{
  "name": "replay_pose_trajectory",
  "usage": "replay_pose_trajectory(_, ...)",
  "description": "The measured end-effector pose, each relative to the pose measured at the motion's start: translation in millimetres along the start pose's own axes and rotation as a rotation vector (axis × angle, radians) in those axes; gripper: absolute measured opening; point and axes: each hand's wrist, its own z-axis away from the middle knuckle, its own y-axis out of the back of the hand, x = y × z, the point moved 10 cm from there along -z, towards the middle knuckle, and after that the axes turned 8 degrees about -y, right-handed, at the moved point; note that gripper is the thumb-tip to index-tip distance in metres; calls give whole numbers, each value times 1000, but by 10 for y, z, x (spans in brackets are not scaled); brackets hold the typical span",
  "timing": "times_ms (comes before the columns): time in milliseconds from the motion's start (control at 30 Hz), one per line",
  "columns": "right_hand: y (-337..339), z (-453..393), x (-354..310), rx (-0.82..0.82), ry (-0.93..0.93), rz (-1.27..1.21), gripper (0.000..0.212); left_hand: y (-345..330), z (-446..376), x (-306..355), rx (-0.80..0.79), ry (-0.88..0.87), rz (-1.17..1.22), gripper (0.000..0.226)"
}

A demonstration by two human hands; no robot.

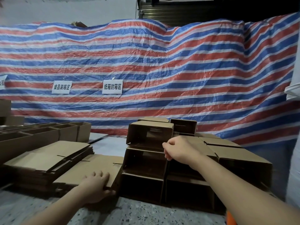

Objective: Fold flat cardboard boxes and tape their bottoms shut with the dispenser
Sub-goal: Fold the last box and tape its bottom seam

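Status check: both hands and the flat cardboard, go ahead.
Left hand grips top flat box at its near edge. Right hand touching stacked folded boxes. No tape dispenser in view.

Single head-worn wide-angle view, facing forward and slightly down.

Looks from just behind both forearms, close over the near edge of the speckled floor (129, 213), with the left hand (95, 185) and right hand (177, 148) at arm's reach. Faces straight at the striped tarp (162, 62) hung across the background, near enough to read its two paper signs (112, 86). Bends straight lines toward the frame edges. No second view, so no shared region.
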Motion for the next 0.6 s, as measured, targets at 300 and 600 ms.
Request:
replay_pose_trajectory(300, -51, -11, -85, -29, 3, -26, 36, 1151, 515, -154, 824, -7, 392, 13)
replay_pose_trajectory(600, 551, -49, -630, 169, 97, -136, 36, 2878, 1587, -44, 1510, -121, 515, 20)
